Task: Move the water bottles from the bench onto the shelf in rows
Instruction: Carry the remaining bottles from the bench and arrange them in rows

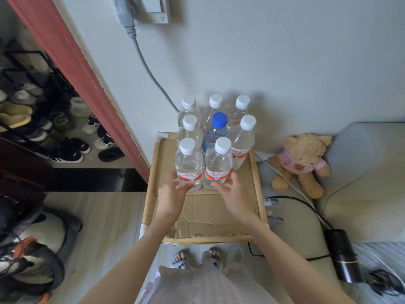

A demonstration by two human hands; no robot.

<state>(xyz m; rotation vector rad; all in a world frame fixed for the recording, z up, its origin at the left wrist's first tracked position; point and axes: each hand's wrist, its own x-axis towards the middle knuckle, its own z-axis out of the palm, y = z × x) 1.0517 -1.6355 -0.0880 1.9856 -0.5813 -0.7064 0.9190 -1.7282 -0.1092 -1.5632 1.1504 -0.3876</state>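
Several clear water bottles stand upright in rows on a cardboard-topped shelf with a wooden frame, against the wall. One blue-capped bottle is in the middle; the others have white caps. In the front row are a left bottle and a right bottle, both with red labels. My left hand has relaxed fingers touching the base of the front left bottle. My right hand lies with its fingers against the base of the front right bottle.
A teddy bear sits right of the shelf on a pale seat with cables and a dark cylinder. A grey cable runs down the wall. A shoe rack stands left, bags lie at the lower left.
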